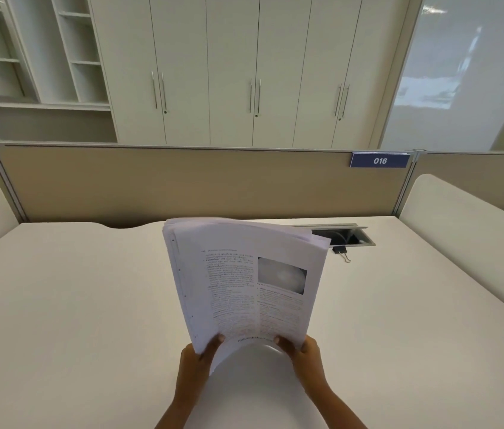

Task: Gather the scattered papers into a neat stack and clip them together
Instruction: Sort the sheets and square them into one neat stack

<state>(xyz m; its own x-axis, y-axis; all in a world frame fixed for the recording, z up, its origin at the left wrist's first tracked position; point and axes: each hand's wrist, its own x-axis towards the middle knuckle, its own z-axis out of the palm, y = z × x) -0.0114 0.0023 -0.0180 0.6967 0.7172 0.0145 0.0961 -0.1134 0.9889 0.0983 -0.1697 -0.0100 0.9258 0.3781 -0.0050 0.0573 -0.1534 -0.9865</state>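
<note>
The white desk fills the lower half of the view, backed at twelve o'clock by a tan partition carrying a blue "016" label towards one o'clock. Nothing loose lies on the desk that I can see, so the gathering looks done and squaring up is probably the step in hand.

The stack of papers stands nearly upright at the centre, printed page facing the wearer, its top edges fanned and uneven at twelve o'clock. Holding it on end likely lets the sheets drop level when tapped on the desk.

The left hand is closed on the stack's bottom corner at seven o'clock, thumb over the front sheet; the right hand is closed the same way on the corner at five o'clock. Gripping both corners keeps the bowed sheets from splaying.

A cable hatch sits open at two o'clock, partly hidden by the papers. Just beside it lies the black binder clip, untouched; the stack stands between the hands and the clip, so one hand must let go and reach round
</note>
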